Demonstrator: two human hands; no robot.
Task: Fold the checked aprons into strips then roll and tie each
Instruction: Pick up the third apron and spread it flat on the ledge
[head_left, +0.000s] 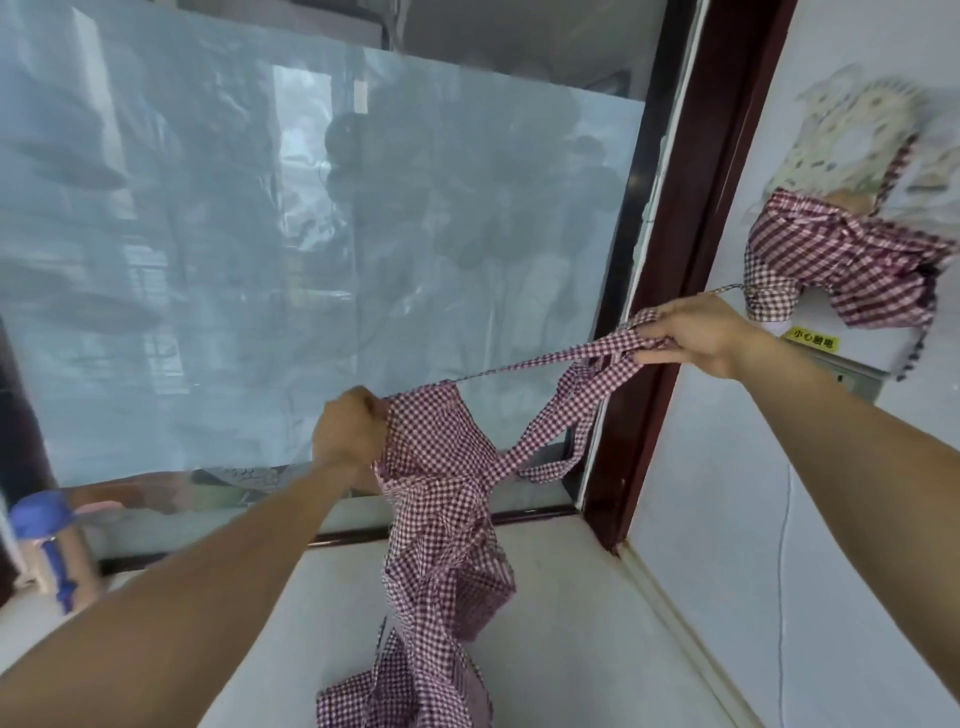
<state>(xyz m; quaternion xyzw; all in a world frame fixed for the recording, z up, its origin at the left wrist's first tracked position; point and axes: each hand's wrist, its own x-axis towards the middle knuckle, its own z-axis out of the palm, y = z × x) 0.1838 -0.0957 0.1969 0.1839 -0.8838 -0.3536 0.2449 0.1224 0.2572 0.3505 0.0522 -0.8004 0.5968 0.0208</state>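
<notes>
A maroon-and-white checked apron (441, 519) hangs in the air in front of me, its lower end trailing onto the white sill (571, 597). My left hand (348, 431) grips the apron's upper corner in a fist. My right hand (696, 332) is raised to the right and pinches the apron's strap (587, 358), which is stretched taut between the two hands, with loops of strap dangling below. A second checked apron (841, 265) hangs bunched on the right wall.
A large window (260, 260) covered with plastic film fills the space ahead, framed by a dark red post (675, 312). A pale patterned cloth (857, 135) hangs above the second apron. A white box with a yellow label (813, 340) is on the wall. A blue object (47, 525) sits at the left.
</notes>
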